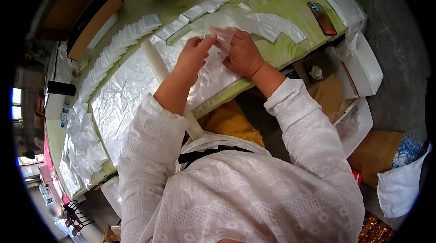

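Thin, translucent plastic film (pixel 223 39), crumpled

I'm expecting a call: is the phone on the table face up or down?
Face down: the phone shows its camera lenses upward.

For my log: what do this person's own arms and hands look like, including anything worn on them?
Both the left hand and right hand are ungloved, and no watch or bracelet shows at the wrists. The left sleeve and right sleeve are white and loose, with a textured, patterned weave, ending partway down the forearms. No cables show.
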Motion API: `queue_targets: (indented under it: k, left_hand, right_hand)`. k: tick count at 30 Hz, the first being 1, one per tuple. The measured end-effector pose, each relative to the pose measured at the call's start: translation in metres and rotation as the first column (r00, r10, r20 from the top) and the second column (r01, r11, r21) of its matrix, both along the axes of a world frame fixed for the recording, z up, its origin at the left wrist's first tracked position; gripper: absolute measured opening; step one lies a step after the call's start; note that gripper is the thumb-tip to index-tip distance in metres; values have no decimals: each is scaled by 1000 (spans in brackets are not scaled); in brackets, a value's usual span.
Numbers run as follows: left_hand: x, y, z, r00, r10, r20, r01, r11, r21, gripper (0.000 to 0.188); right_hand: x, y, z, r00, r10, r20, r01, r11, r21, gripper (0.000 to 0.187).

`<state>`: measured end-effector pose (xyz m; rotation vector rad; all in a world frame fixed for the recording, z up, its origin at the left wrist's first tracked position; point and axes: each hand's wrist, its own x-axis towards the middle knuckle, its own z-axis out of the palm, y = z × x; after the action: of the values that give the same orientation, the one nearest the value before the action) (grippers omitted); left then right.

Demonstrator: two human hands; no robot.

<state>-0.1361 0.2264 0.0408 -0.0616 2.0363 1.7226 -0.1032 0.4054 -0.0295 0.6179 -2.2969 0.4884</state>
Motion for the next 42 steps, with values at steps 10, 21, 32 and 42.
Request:
queue_targets:
  k: [10,21,32,42]
  left_hand:
    - [-15,-74,-9,979,204,19,-186,844,503,17]
    - [43,-307,-61,662,546,-514,-669,739,-77,40]
    - [75,-172,-70,658,-404,-636,-219,705,-675,52]
    - [86,-173,-68,701,-390,-597,-227,672,-705,69]
  right_hand:
    - [-29,26,-31,805,-545,235,592,706,-389,61]
    - [-29,30,-17,873,-300,385,483,422,-767,68]
    - [-20,54,-10,951,34,307,309,-97,-946,62]
    - [88,-98,27,884,330,331,-181,895,-408,40]
